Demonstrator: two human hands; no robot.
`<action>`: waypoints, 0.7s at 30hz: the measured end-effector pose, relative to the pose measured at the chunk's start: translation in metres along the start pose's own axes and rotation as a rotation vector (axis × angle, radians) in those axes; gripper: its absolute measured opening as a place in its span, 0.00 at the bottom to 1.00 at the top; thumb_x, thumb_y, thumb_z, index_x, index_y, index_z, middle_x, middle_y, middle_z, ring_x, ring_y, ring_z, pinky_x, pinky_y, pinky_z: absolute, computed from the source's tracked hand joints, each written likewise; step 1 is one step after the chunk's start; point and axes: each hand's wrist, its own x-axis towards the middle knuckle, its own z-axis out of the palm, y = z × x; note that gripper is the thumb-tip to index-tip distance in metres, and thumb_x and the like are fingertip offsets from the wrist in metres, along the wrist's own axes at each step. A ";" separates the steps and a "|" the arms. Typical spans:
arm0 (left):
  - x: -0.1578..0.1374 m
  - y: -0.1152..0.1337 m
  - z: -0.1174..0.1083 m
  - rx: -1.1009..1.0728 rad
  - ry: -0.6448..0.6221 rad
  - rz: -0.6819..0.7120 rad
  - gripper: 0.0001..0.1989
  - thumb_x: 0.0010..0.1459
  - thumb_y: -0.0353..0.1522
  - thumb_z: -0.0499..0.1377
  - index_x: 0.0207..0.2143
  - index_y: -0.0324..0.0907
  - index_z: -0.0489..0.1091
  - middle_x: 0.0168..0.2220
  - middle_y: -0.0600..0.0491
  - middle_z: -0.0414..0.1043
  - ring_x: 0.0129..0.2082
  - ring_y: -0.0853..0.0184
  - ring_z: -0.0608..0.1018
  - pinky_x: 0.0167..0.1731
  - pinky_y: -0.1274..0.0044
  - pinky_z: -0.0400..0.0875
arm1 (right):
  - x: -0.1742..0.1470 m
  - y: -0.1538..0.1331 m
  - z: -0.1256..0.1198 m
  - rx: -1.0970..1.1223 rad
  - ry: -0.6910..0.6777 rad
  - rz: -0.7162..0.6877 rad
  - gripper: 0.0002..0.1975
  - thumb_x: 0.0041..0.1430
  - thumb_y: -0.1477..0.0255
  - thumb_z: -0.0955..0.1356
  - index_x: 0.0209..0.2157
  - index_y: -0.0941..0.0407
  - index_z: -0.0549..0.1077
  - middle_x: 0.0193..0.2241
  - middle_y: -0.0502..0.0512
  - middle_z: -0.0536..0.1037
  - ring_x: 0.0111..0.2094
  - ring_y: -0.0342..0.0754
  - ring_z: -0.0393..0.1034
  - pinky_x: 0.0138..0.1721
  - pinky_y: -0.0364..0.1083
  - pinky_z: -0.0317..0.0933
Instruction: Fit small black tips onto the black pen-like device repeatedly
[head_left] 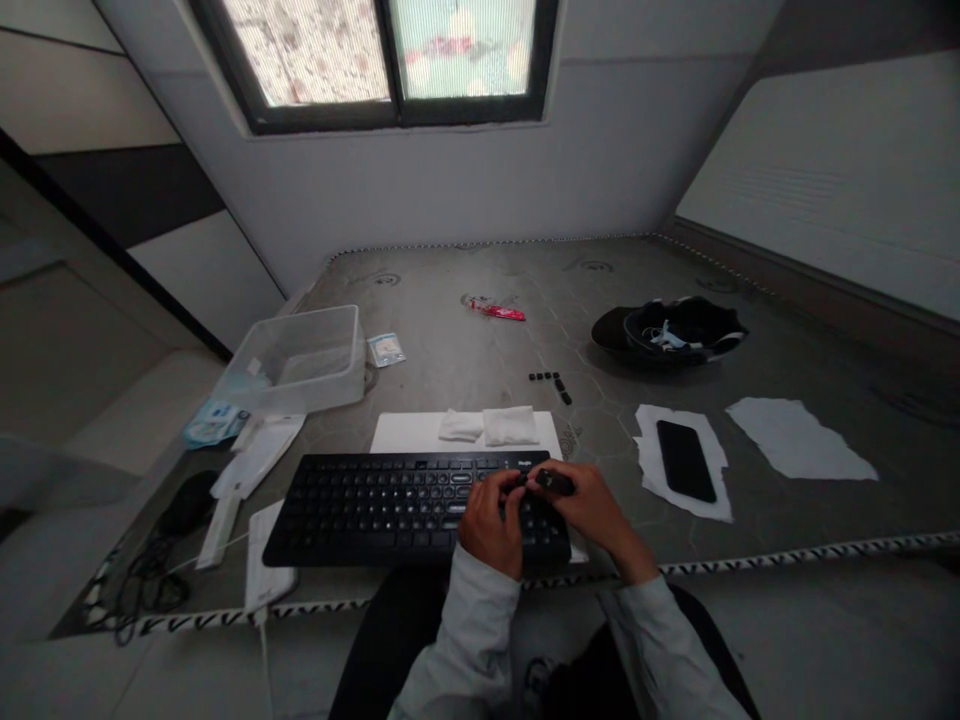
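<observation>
A black keyboard (375,505) lies in front of me, its back edge over a white sheet (405,432). My left hand (491,522) is closed over its right part, thumb and fingers pinched together; what they hold, if anything, is too small to make out. Beside it, my right hand (589,505) grips a short, dark object with a rounded end (555,482), whose kind I cannot tell. The fingertips of both hands meet above the upper right keys. Several loose black keycaps (559,384) lie in a bent row beyond the keyboard.
Folded white cloths (511,426) rest behind the keyboard. To the right are a phone (685,460) on white paper, another paper (801,438) and a black cap (671,332). Leftward stand a clear plastic box (315,360) and a mouse (189,502). A red packet (499,311) lies farther back.
</observation>
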 end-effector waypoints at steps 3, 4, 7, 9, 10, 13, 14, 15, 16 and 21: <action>0.000 -0.001 0.000 -0.002 -0.006 -0.009 0.07 0.60 0.31 0.55 0.41 0.45 0.70 0.36 0.54 0.75 0.32 0.68 0.75 0.36 0.75 0.70 | 0.002 -0.002 0.001 -0.004 0.013 0.033 0.09 0.56 0.63 0.67 0.31 0.52 0.77 0.27 0.49 0.79 0.30 0.47 0.73 0.34 0.43 0.62; -0.001 -0.002 0.000 -0.004 -0.005 -0.017 0.07 0.60 0.31 0.55 0.41 0.45 0.70 0.36 0.54 0.75 0.32 0.68 0.74 0.36 0.75 0.70 | 0.002 -0.002 0.001 -0.007 0.015 0.040 0.09 0.56 0.62 0.68 0.31 0.52 0.77 0.27 0.49 0.79 0.30 0.47 0.73 0.34 0.43 0.62; -0.002 -0.003 0.001 -0.011 0.001 -0.047 0.06 0.61 0.31 0.55 0.41 0.44 0.69 0.36 0.53 0.74 0.32 0.68 0.74 0.36 0.75 0.70 | 0.004 -0.004 0.003 -0.006 0.009 0.048 0.10 0.56 0.61 0.68 0.31 0.53 0.76 0.28 0.50 0.79 0.31 0.47 0.73 0.34 0.43 0.63; -0.003 -0.003 0.001 -0.021 0.005 -0.064 0.06 0.61 0.32 0.55 0.40 0.44 0.69 0.36 0.53 0.74 0.32 0.68 0.74 0.36 0.75 0.70 | 0.005 -0.006 0.003 0.000 -0.002 0.052 0.11 0.56 0.61 0.68 0.32 0.53 0.76 0.29 0.50 0.79 0.31 0.47 0.72 0.35 0.43 0.63; -0.003 -0.003 0.001 -0.027 0.006 -0.071 0.06 0.61 0.32 0.55 0.40 0.44 0.69 0.36 0.53 0.74 0.32 0.68 0.74 0.36 0.75 0.70 | 0.006 -0.007 0.004 0.006 -0.007 0.057 0.12 0.56 0.60 0.67 0.32 0.53 0.76 0.29 0.50 0.79 0.31 0.47 0.72 0.35 0.43 0.63; -0.003 -0.002 0.001 -0.038 0.005 -0.091 0.06 0.61 0.32 0.55 0.41 0.44 0.69 0.36 0.52 0.74 0.32 0.68 0.74 0.36 0.74 0.70 | 0.007 -0.009 0.006 0.031 -0.021 0.068 0.13 0.56 0.59 0.67 0.31 0.54 0.76 0.28 0.50 0.78 0.30 0.47 0.71 0.34 0.43 0.63; -0.003 -0.002 0.001 -0.041 0.006 -0.098 0.06 0.61 0.32 0.55 0.41 0.44 0.69 0.36 0.52 0.74 0.31 0.68 0.74 0.36 0.74 0.70 | 0.007 -0.009 0.006 0.039 -0.024 0.071 0.13 0.57 0.59 0.67 0.31 0.54 0.75 0.28 0.50 0.78 0.30 0.47 0.71 0.34 0.43 0.63; -0.003 -0.001 0.000 -0.045 0.010 -0.106 0.06 0.61 0.32 0.55 0.41 0.44 0.69 0.36 0.52 0.74 0.31 0.68 0.74 0.36 0.74 0.70 | 0.008 -0.009 0.007 0.043 -0.027 0.074 0.13 0.57 0.59 0.67 0.31 0.54 0.75 0.28 0.50 0.78 0.30 0.47 0.71 0.34 0.43 0.63; -0.002 -0.001 0.000 -0.049 0.019 -0.112 0.06 0.61 0.32 0.55 0.40 0.44 0.69 0.36 0.53 0.74 0.31 0.68 0.74 0.35 0.74 0.70 | 0.009 -0.009 0.007 0.044 -0.030 0.077 0.13 0.57 0.59 0.67 0.31 0.54 0.75 0.28 0.51 0.78 0.30 0.47 0.71 0.34 0.43 0.63; -0.002 0.001 -0.002 -0.060 0.063 -0.115 0.05 0.60 0.30 0.56 0.39 0.44 0.69 0.34 0.54 0.75 0.30 0.69 0.75 0.34 0.76 0.70 | 0.011 -0.007 0.008 0.038 -0.053 0.084 0.13 0.55 0.59 0.68 0.32 0.54 0.75 0.29 0.51 0.78 0.31 0.48 0.71 0.34 0.43 0.63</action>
